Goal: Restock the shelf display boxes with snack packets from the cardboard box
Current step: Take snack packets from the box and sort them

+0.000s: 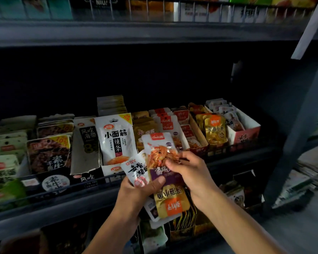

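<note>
Two dim shelf (pixel 103 197) tiers, packed display boxes (pixel 246 129), snack packets (pixel 160 154).

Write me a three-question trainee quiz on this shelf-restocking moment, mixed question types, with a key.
1. True or false: the left hand holds a fan of several snack packets.
2. Multiple choice: the right hand pinches which packet? A) the white and purple packet B) a green packet C) a black packet
3. Fill in: the gold packet in the left hand hangs upside ____; the matching gold packets stand in a display box on the shelf, to the right of the hands.

Key: 1 true; 2 A; 3 down.
</note>
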`<state>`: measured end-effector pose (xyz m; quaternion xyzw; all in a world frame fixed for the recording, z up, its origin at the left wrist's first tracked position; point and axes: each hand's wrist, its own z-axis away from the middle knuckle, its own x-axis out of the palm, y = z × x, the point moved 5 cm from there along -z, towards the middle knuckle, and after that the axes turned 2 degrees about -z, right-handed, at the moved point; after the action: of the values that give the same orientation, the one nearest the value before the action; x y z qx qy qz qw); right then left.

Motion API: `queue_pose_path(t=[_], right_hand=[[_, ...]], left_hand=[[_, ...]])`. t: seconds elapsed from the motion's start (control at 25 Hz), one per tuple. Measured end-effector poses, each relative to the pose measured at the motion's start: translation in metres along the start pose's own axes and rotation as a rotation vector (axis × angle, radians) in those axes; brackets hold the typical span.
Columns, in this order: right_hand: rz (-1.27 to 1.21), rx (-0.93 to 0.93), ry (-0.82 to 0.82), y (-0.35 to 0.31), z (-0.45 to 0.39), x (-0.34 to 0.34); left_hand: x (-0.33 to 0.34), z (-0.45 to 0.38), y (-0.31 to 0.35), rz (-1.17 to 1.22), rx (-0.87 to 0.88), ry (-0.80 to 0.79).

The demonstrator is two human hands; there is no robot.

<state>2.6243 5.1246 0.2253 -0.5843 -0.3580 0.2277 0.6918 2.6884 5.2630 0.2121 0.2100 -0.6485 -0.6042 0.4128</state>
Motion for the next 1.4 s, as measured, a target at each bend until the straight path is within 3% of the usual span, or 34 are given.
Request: queue_pose_path(t=[0.08, 0.2, 0.36, 0.48, 0.64, 0.76, 0.84, 0.92, 1.0, 1.08, 1.16, 1.28, 1.4], right_hand=[[-0.11, 0.028, 0.049, 0.006, -0.002, -0.002], [-0.058, -0.062, 0.097, -0.001, -0.002, -0.01], [-0.085, -0.233, 0.468, -0.033, -0.021, -0.059], [0.024, -0.396, 0.416, -0.058, -0.048, -0.057], [0.413, -0.401, 0.363, -0.05, -0.089, -0.03], [1.161, -0.392, 0.364, -0.035, -0.104, -0.022], [1.417, -0.497, 0.426, -0.038, -0.098, -0.017], [1.305, -0.654, 0.499, -0.045, -0.081, -0.014], [0.897, -0.72, 0.362, -0.047, -0.05, -0.002], [0.536, -0.511, 0.01, -0.031, -0.01, 0.025], [0.406, -0.256, -0.24, -0.011, 0.025, 0.049], [0.281, -0.076, -0.3, 0.009, 0.036, 0.049], [0.23, -0.028, -0.268, 0.014, 0.043, 0.046]], left_hand=[[-0.002, 0.005, 0.002, -0.044, 0.001, -0.038], [-0.01, 0.011, 0.003, -0.049, -0.005, -0.011], [-0.031, 0.01, 0.004, 0.003, -0.021, 0.068], [-0.035, 0.006, 0.01, 0.039, -0.029, 0.084], [-0.031, 0.002, 0.015, 0.056, -0.028, 0.081], [-0.037, -0.001, 0.018, 0.04, -0.022, 0.093], [-0.042, -0.001, 0.02, 0.031, -0.011, 0.1], [-0.043, 0.0, 0.022, 0.031, 0.008, 0.098], [-0.044, 0.003, 0.024, 0.04, 0.023, 0.088], [-0.046, 0.006, 0.026, 0.04, 0.039, 0.063], [-0.049, 0.007, 0.027, 0.031, 0.058, 0.058], [-0.054, 0.014, 0.023, 0.028, 0.045, 0.08], [-0.056, 0.025, 0.025, -0.01, 0.035, 0.061]])
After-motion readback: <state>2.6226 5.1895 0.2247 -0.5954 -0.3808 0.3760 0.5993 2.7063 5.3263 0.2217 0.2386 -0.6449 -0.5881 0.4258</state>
